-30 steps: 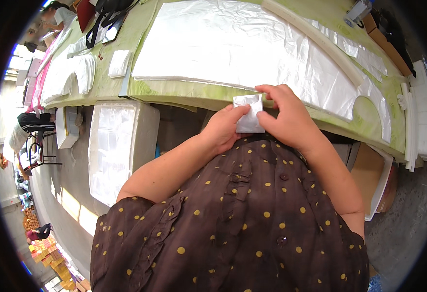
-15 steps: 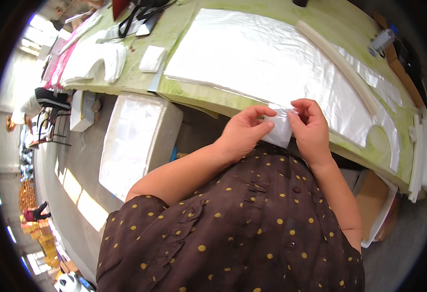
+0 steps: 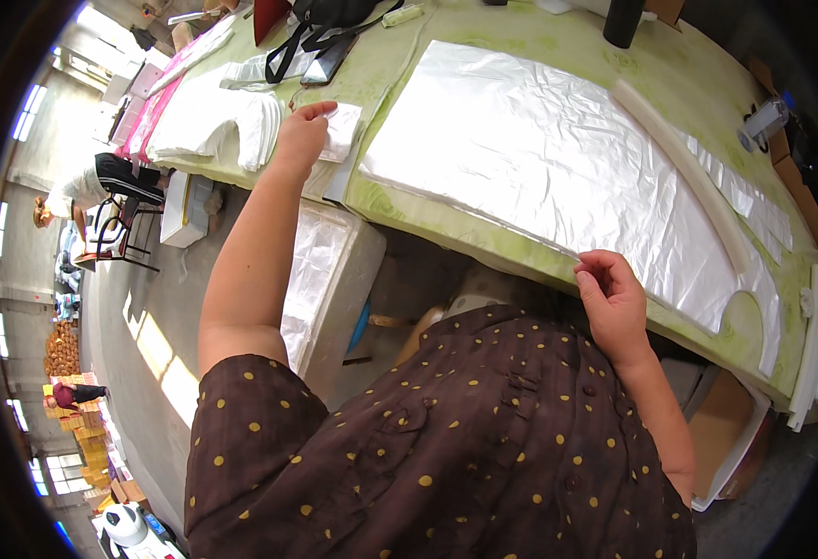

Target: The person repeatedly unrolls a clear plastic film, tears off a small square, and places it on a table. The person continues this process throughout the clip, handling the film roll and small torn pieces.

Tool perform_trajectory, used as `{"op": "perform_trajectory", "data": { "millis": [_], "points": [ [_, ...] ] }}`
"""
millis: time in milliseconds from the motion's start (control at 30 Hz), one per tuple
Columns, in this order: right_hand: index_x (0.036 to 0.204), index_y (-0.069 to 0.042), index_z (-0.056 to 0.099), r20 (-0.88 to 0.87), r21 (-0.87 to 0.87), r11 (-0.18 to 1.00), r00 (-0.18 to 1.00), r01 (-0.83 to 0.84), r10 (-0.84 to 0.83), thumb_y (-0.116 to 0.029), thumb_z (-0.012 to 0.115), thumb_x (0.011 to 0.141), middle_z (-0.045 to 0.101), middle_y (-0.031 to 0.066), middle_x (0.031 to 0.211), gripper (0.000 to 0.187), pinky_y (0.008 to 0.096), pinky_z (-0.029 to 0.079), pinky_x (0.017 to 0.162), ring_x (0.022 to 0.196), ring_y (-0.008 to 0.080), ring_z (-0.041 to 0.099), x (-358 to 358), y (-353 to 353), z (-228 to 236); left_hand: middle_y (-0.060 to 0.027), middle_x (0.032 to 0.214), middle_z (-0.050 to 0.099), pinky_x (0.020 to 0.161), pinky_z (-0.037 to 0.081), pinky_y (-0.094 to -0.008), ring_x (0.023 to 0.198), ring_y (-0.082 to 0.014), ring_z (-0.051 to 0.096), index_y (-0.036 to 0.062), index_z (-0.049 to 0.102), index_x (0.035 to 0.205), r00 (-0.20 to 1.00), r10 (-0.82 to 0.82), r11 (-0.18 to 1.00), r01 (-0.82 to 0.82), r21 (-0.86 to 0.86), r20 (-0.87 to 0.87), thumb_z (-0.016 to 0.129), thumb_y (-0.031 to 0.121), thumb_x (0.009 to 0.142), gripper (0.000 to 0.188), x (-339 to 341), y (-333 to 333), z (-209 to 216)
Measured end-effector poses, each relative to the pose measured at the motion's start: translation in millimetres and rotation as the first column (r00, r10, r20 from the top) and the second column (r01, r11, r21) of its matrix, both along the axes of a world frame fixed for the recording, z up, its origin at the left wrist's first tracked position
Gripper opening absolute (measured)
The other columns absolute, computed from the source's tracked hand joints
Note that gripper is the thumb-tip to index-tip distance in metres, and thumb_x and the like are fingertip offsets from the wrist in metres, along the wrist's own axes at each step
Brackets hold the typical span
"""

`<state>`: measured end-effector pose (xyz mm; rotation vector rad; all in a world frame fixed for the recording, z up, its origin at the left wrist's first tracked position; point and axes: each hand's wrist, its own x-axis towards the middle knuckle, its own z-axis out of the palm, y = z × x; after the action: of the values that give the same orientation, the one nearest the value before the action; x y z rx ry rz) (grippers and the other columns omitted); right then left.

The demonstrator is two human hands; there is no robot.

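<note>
My left hand (image 3: 303, 138) reaches out to the far left of the table, its fingers drawn together at the upper edge of a small stack of white plastic squares (image 3: 344, 136). Whether a square is between those fingertips is hidden. My right hand (image 3: 614, 300) is at the table's near edge, with thumb and index finger curled together. Its fingertips are by the border of a wide pile of shiny white plastic sheeting (image 3: 511, 140); anything pinched there is too small to make out.
A pale curved bar (image 3: 679, 168) lies across the sheeting. White folded plastic pieces (image 3: 223, 130), a phone (image 3: 328, 61) and a black bag (image 3: 330, 14) are at the table's left. Below stands a white-lined box (image 3: 320, 279). A dark cylinder (image 3: 622, 23) stands at the back.
My left hand has moved away from the right, up and left to the small stack. The small plastic piece between my hands is gone from there. My right hand stays near the table edge.
</note>
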<state>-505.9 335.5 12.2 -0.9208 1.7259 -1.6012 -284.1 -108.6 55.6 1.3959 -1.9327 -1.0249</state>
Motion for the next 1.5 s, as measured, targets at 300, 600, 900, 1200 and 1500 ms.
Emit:
{"op": "perform_trajectory", "data": {
  "millis": [300,600,900,1200,1500],
  "points": [
    [0.116,-0.002,0.063,-0.023,0.024,1.000,1.000,0.018,-0.017,-0.002,0.064,0.098,0.066,0.0019,0.100,0.018,0.0232,0.051,0.081,0.088,0.0069,0.061,-1.9,1.0,-0.9,-0.0182,0.140,0.058,0.107,0.044,-0.0375,0.129,-0.0308,0.056,0.0081,0.070,0.120,0.952,0.098,0.848,0.072,-0.525,0.289,0.070,0.026,0.088,0.037,-5.2,0.6,-44.3],
    [0.114,-0.002,0.064,0.104,0.009,1.000,0.995,0.007,-0.008,-0.002,0.064,0.097,0.066,0.0021,0.101,0.017,0.0235,0.050,0.082,0.091,0.0080,0.060,-7.2,8.2,10.7,-0.0190,0.148,0.051,0.117,0.035,-0.0441,0.140,-0.0363,0.045,0.0122,0.057,0.139,0.981,0.002,0.867,0.095,-0.489,0.194,0.074,0.033,0.084,0.061,-1.2,-3.1,-63.5],
    [0.128,-0.009,0.063,-0.971,-0.111,0.789,0.102,0.604,-0.214,-0.013,0.069,0.086,0.067,0.0162,0.119,0.043,0.0427,0.048,0.102,0.115,0.0371,0.060,-174.4,70.7,27.9,-0.0163,0.156,0.044,0.122,0.024,-0.0530,0.147,-0.0447,0.032,0.0148,0.045,0.153,0.958,-0.052,0.571,0.259,-0.779,0.281,0.081,0.031,0.081,0.082,-14.7,9.4,-30.1],
    [0.128,-0.006,0.061,-0.688,0.587,0.658,0.719,0.472,0.097,-0.033,0.070,0.082,0.072,0.0206,0.101,0.053,0.0468,0.054,0.086,0.093,0.0408,0.069,-127.0,109.9,80.2,-0.0164,0.153,0.047,0.121,0.029,-0.0497,0.148,-0.0394,0.033,0.0104,0.053,0.145,0.667,-0.737,0.550,0.686,-0.477,0.109,0.078,0.014,0.085,0.065,-137.7,199.8,4.1],
    [0.158,-0.001,0.024,-0.083,0.481,0.860,0.985,0.170,-0.148,-0.038,0.075,0.091,0.070,0.0155,0.087,0.092,0.0362,0.054,0.077,0.080,0.0259,0.070,-23.7,121.9,42.6,-0.0233,0.163,0.030,0.121,0.028,-0.0559,0.151,-0.0515,0.021,0.0163,0.059,0.142,0.246,-0.912,0.111,0.918,-0.380,0.327,0.073,0.037,0.091,0.057,-245.5,345.5,-21.4]
  ]
}}
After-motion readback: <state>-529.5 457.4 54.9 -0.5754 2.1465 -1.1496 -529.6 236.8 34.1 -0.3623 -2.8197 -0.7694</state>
